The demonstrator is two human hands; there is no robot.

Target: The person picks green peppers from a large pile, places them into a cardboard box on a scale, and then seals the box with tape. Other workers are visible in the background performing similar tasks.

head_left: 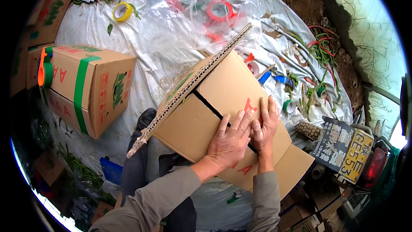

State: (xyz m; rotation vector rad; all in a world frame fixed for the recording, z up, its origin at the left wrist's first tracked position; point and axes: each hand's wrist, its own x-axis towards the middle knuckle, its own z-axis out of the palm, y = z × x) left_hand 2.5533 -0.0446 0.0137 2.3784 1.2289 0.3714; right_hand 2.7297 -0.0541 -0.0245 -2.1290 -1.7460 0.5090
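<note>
A brown cardboard box with red print lies in front of me, its two long flaps folded inward with a narrow dark gap between them. One end flap stands up on the left, showing its corrugated edge. Another end flap sticks out at the lower right. My left hand presses flat across the gap, fingers stretched and slightly spread. Close beside it, my right hand rests on the far flap with its fingers extended. Neither hand grips anything. What is inside the box is hidden.
A box closed with green tape stands at left, an orange-and-green tape dispenser on it. Beyond lie a yellow tape roll, clear plastic wrap and a red tape roll. Peppers and a vehicle's rear are right.
</note>
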